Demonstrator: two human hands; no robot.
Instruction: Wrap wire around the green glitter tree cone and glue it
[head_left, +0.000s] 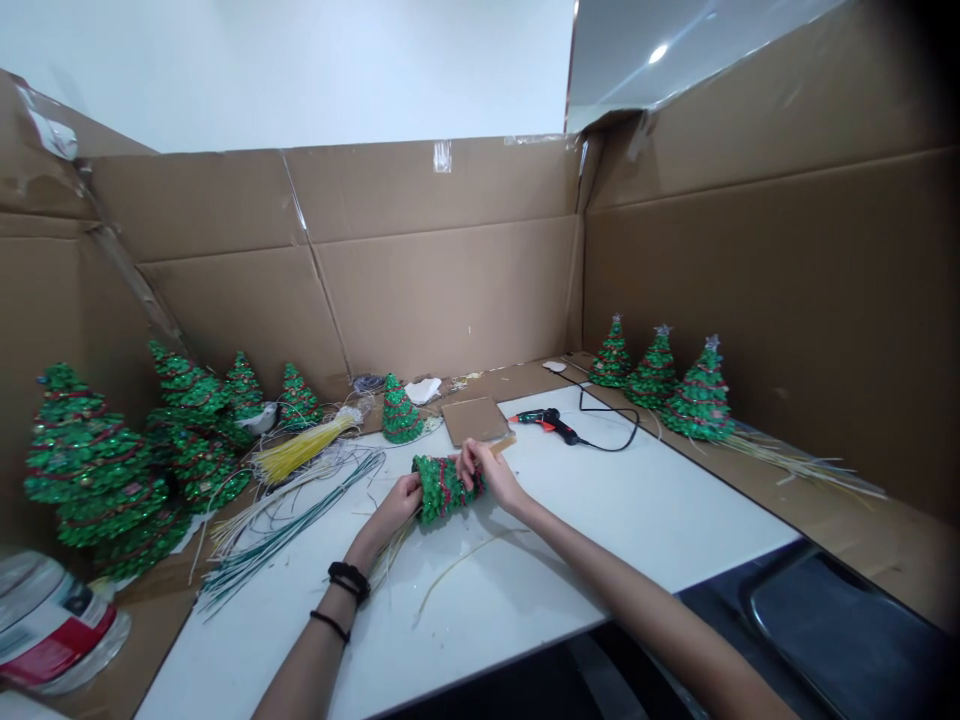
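1. The green, cone-shaped tinsel tree with dark red garland (pixel 441 490) lay on its side between the two hands, over the near middle of the white, flat surface (pixel 645 520). A hard squeeze could have crushed its ruffled layers or pulled the garland loose.
2. Pale, straw-like strands (pixel 391 552) stuck out beneath the left wrist; turning the tree could have snagged them.
3. The black-and-orange glue gun (pixel 551 420) lay just beyond the right hand, beside a brown cardboard square (pixel 474 420). If it was hot, which could not be told, a stray knuckle might have been burned.
4. The left hand (pixel 401 500) had its grip closed on the tree's left end.
5. The right hand (pixel 491 472) touched the other end with bent fingers; whether its grip pinched anything could not be told, the fingertips being partly hidden.
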